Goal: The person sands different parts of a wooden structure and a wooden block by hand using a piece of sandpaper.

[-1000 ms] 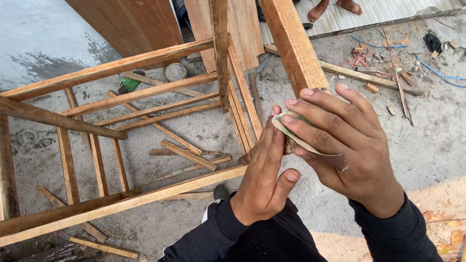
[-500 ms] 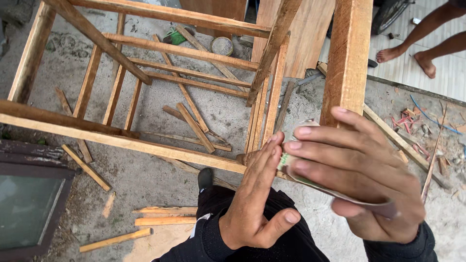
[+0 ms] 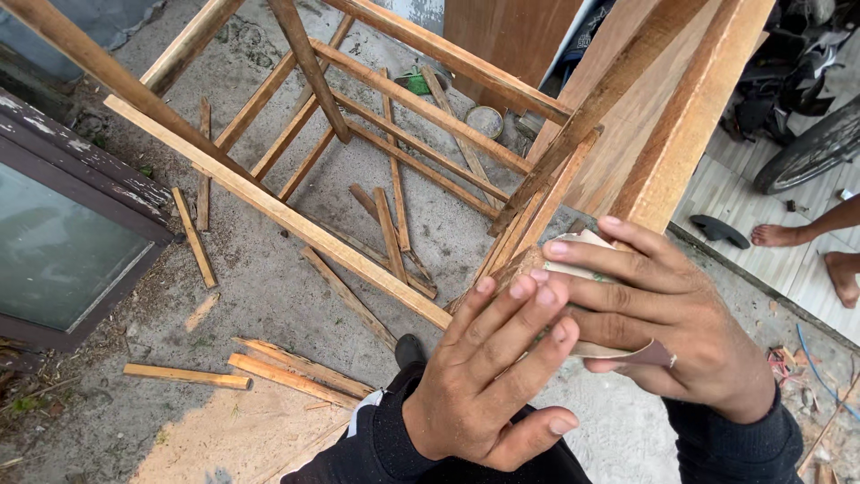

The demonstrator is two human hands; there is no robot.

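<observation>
My right hand is wrapped around a folded sheet of sandpaper, pressing it against the near end of a thick wooden post of a wooden frame. My left hand lies flat with straight fingers against the post's lower end and the sandpaper, fingertips touching my right fingers. Both wrists wear dark sleeves. The post's bottom end is hidden behind my hands.
Loose wood offcuts and sawdust lie on the concrete floor. A dark framed glass panel rests at the left. A round tin sits beyond the frame. Another person's bare feet stand on tiles at right, near a wheel.
The view has swung left and nearer, so the frame now fills the upper left. My left hand has slid up flat over the post end and onto my right fingers.
</observation>
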